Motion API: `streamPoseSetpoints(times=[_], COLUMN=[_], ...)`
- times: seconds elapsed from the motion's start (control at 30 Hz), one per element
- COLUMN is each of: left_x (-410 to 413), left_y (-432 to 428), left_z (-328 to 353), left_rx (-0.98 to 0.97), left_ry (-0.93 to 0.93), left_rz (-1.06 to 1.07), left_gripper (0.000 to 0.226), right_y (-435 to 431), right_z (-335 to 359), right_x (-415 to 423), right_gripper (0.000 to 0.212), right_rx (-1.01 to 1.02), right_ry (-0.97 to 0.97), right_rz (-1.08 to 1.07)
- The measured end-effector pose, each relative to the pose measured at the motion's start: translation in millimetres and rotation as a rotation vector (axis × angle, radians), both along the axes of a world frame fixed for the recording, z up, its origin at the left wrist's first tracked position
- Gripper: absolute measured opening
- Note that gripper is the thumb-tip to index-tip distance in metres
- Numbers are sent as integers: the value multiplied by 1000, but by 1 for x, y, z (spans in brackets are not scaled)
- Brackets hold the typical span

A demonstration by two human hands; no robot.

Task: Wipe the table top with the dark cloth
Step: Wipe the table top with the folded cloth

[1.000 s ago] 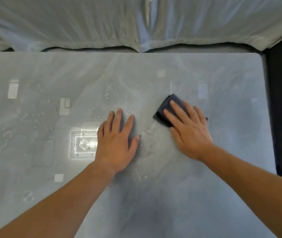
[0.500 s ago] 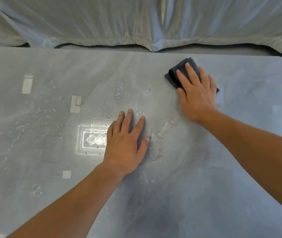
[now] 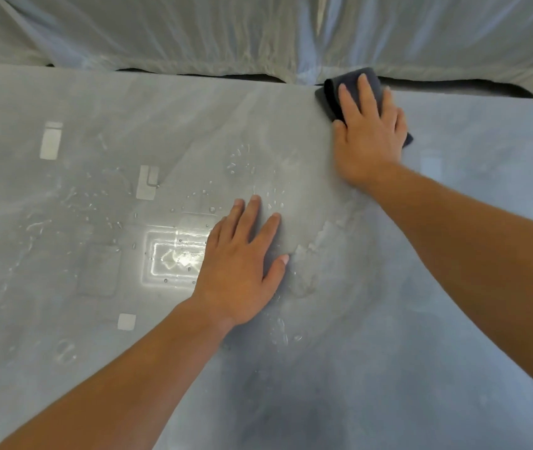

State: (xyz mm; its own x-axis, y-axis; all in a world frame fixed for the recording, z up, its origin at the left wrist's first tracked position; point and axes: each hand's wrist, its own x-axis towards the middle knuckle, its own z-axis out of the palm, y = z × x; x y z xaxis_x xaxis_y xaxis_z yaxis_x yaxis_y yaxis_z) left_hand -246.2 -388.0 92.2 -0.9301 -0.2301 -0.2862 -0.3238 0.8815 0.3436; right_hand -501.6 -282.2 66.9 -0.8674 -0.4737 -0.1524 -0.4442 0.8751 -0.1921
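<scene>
Right hand [image 3: 367, 131] has pushed the dark cloth [image 3: 352, 84] to the far edge, palm flat on it; left hand [image 3: 242, 264] stays spread, bracing on the wet table top [image 3: 453, 319].

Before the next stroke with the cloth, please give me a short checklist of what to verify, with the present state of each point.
1. Right hand flat on the dark cloth: ok.
2. Cloth fully on the table: not ok, it reaches the far edge.
3. Left hand braced on the table: ok.
4. Water drops wiped away: not ok, many remain.
5. Cloth dry enough: cannot tell.
</scene>
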Motion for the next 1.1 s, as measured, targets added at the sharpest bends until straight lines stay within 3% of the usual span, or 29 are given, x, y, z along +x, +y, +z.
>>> streamPoseSetpoints(times=[0.07, 0.23, 0.3, 0.37, 0.5, 0.73, 0.8, 0.9, 0.97, 1.1], left_x=[1, 10, 18, 22, 22, 26, 27, 28, 28, 25], left_y=[-10, -30, -35, -40, -43, -43, -44, -45, -45, -48], left_z=[0, 0, -2, -4, -6, -7, -9, -10, -9, 0], left_rx=[14, -100, -133, -122, -63, -29, -22, -19, -9, 77], left_ry=[13, 6, -26, -21, -4, 6, 19, 32, 34, 12], left_rz=[-14, 42, 40, 13, 21, 10, 13, -3, -4, 4], left_gripper=[65, 63, 63, 62, 63, 63, 63, 62, 62, 65], right_y=[-15, 4, 14, 7, -38, 29, 45, 38, 28, 54], right_z=[0, 4, 6, 4, 0, 6, 6, 4, 3, 6], right_x=[7, 76, 73, 52, 40, 125, 109, 93, 117, 191], right_gripper=[57, 57, 56, 56, 56, 53, 53, 54, 55, 54], right_rx=[9, 8, 37, 29, -18, 15, 23, -23, -30, -27], right_ry=[16, 24, 0, 20, 13, 9, 10, -4, 20, 10], right_rz=[-24, 461, 563, 470, 51, 556, 492, 167, 70, 363])
